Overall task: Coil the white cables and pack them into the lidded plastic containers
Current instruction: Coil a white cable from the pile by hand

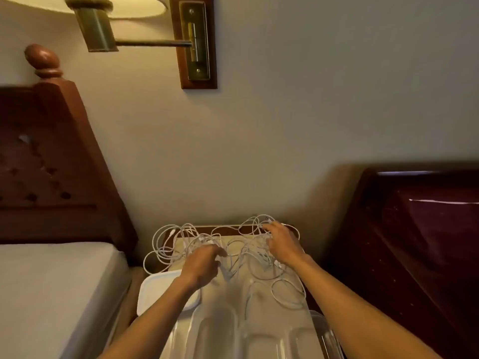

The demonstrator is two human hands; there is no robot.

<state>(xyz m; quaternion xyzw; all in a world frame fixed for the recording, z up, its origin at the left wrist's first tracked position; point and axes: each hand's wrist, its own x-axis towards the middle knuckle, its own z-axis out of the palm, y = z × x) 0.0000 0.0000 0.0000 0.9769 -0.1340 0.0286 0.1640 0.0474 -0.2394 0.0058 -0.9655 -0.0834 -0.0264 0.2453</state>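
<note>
Your left hand [204, 263] and right hand [281, 242] both curl into the white cables [248, 255] beyond the clear container [233, 330]; they look light, limp, tangle-prone, so take one plug end.

White cables [181, 244] and clear containers [248, 330] cover the nightstand [228, 230].

1. Dim, warm light comes from the wall lamp [116, 11] at upper left.
2. Below the lamp, the headboard [46, 164] lies in deep shadow.
3. Wide-angle distortion bends the edges; overall focus is soft.
</note>
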